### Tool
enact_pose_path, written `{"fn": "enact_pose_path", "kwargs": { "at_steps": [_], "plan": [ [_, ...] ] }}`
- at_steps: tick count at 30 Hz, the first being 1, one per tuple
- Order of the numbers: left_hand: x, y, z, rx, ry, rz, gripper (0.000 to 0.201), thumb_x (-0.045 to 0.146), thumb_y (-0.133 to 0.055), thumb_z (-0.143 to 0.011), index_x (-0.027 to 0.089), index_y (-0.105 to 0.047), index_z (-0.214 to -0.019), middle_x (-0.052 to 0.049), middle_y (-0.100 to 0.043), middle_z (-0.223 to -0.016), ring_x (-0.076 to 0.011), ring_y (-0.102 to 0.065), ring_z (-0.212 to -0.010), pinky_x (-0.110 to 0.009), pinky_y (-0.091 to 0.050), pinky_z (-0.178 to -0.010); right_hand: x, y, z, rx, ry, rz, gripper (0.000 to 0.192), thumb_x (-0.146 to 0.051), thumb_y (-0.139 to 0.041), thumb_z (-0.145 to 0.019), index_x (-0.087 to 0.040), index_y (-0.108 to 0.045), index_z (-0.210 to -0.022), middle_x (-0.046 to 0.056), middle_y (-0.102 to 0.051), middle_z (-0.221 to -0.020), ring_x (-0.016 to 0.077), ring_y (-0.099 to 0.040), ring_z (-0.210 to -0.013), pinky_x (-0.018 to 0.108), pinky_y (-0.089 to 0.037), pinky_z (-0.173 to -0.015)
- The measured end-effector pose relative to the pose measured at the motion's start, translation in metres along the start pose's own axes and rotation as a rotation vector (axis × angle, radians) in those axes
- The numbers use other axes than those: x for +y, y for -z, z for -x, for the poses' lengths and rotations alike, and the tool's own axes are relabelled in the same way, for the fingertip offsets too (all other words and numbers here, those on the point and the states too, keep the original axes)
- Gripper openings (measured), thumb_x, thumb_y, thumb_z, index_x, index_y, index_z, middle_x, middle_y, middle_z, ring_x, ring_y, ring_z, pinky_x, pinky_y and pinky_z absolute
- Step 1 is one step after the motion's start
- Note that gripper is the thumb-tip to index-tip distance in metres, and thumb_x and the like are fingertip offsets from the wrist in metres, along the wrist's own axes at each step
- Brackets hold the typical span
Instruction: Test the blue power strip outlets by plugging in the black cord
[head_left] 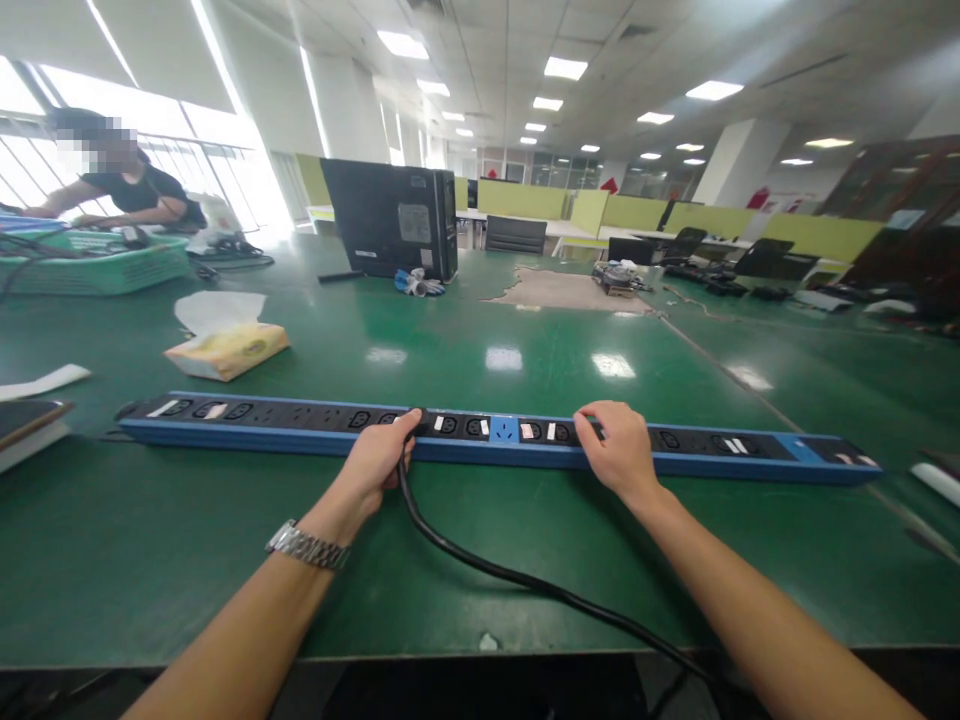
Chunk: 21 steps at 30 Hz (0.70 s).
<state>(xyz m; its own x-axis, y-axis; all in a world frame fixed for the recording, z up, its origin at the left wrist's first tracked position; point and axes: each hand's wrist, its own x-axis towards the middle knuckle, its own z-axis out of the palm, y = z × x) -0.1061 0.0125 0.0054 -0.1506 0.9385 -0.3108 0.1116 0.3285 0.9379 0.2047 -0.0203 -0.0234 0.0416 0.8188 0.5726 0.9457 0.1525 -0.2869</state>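
A long blue and black power strip point(285, 428) with several sockets lies across the green table point(187, 560). My left hand point(379, 460) grips a black plug point(420, 422) at one of the strip's middle sockets. Its black cable point(525, 580) trails back over the table's near edge. My right hand point(619, 450) rests on top of the strip, right of a light blue socket point(504, 430), with its fingers pressing the strip down.
A tissue pack point(227, 345) lies at the left, a flat device point(26, 425) at the far left edge. A black computer case point(390, 215) stands behind. Another person point(124, 185) works by a green basket point(97, 262) at back left. Small parts point(619, 275) sit far right.
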Motion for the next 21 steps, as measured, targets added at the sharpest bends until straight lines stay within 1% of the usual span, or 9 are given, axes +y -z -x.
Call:
{"fn": "enact_pose_path", "kwargs": {
  "at_steps": [2, 4, 6, 8, 10, 13, 15, 18, 21],
  "plan": [
    [0.0, 0.002, -0.001, 0.004, -0.014, -0.062, 0.049, 0.059, -0.062, -0.068, 0.018, -0.045, -0.049, 0.003, -0.039, -0.04, -0.0072, -0.032, -0.033, -0.02, -0.016, -0.036, 0.024, 0.009, 0.018, 0.047, -0.04, 0.148, 0.037, -0.042, -0.042, -0.093, -0.018, -0.069, -0.101, 0.009, -0.068, -0.112, 0.0225, -0.056, -0.108, 0.038, -0.032, -0.1],
    [0.001, -0.003, 0.004, 0.03, -0.091, -0.084, 0.048, 0.058, -0.062, -0.07, 0.018, -0.046, -0.049, 0.003, -0.041, -0.041, -0.0075, -0.033, -0.035, -0.02, -0.02, -0.037, 0.049, 0.015, 0.034, 0.089, -0.115, 0.308, 0.043, -0.044, -0.04, -0.093, -0.018, -0.067, -0.112, 0.012, -0.064, -0.124, 0.0258, -0.051, -0.118, 0.044, -0.027, -0.105],
    [0.002, -0.018, 0.014, 0.02, -0.21, -0.039, 0.049, 0.059, -0.058, -0.074, 0.019, -0.046, -0.048, 0.002, -0.042, -0.041, -0.0083, -0.036, -0.037, -0.021, -0.024, -0.039, 0.068, 0.016, 0.045, 0.072, -0.156, 0.402, 0.047, -0.045, -0.038, -0.094, -0.018, -0.065, -0.121, 0.013, -0.06, -0.131, 0.0274, -0.047, -0.123, 0.046, -0.027, -0.106],
    [0.001, -0.044, 0.026, -0.06, -0.275, -0.003, 0.052, 0.061, -0.052, -0.078, 0.019, -0.046, -0.048, 0.002, -0.042, -0.041, -0.0093, -0.037, -0.039, -0.023, -0.026, -0.04, 0.078, 0.014, 0.05, 0.042, -0.161, 0.428, 0.049, -0.045, -0.037, -0.094, -0.019, -0.063, -0.126, 0.012, -0.058, -0.133, 0.0276, -0.045, -0.126, 0.046, -0.029, -0.106],
    [-0.001, -0.072, 0.035, -0.149, -0.24, -0.043, 0.053, 0.062, -0.049, -0.079, 0.02, -0.046, -0.046, 0.002, -0.04, -0.039, -0.0101, -0.037, -0.037, -0.024, -0.025, -0.039, 0.08, 0.012, 0.051, 0.035, -0.164, 0.428, 0.049, -0.045, -0.036, -0.094, -0.02, -0.063, -0.127, 0.011, -0.059, -0.133, 0.0276, -0.045, -0.126, 0.046, -0.029, -0.105],
    [-0.004, -0.101, 0.037, -0.161, -0.232, -0.103, 0.054, 0.06, -0.049, -0.079, 0.021, -0.043, -0.043, 0.001, -0.04, -0.038, -0.0106, -0.036, -0.037, -0.025, -0.024, -0.04, 0.077, 0.011, 0.049, 0.03, -0.174, 0.424, 0.052, -0.048, -0.033, -0.095, -0.019, -0.063, -0.126, 0.011, -0.059, -0.133, 0.0273, -0.045, -0.126, 0.045, -0.028, -0.105],
    [-0.004, -0.107, 0.033, -0.147, -0.208, -0.098, 0.053, 0.059, -0.049, -0.079, 0.021, -0.042, -0.043, 0.002, -0.038, -0.037, -0.0104, -0.035, -0.036, -0.026, -0.022, -0.039, 0.075, 0.012, 0.049, 0.029, -0.176, 0.42, 0.053, -0.049, -0.032, -0.095, -0.019, -0.063, -0.126, 0.011, -0.059, -0.134, 0.0269, -0.044, -0.127, 0.044, -0.027, -0.106],
    [0.001, -0.104, 0.027, -0.205, -0.118, -0.068, 0.051, 0.056, -0.049, -0.08, 0.022, -0.041, -0.043, 0.004, -0.031, -0.033, -0.0098, -0.028, -0.032, -0.026, -0.018, -0.039, 0.074, 0.013, 0.049, 0.032, -0.178, 0.406, 0.053, -0.049, -0.033, -0.095, -0.018, -0.063, -0.126, 0.01, -0.058, -0.135, 0.0264, -0.044, -0.127, 0.044, -0.027, -0.106],
    [0.005, -0.104, 0.031, -0.203, -0.132, -0.121, 0.052, 0.053, -0.048, -0.082, 0.022, -0.039, -0.041, 0.004, -0.032, -0.033, -0.01, -0.029, -0.033, -0.027, -0.02, -0.04, 0.075, 0.013, 0.048, 0.034, -0.19, 0.395, 0.053, -0.049, -0.033, -0.096, -0.018, -0.063, -0.126, 0.01, -0.058, -0.135, 0.0267, -0.044, -0.127, 0.044, -0.027, -0.106]
  ]
}}
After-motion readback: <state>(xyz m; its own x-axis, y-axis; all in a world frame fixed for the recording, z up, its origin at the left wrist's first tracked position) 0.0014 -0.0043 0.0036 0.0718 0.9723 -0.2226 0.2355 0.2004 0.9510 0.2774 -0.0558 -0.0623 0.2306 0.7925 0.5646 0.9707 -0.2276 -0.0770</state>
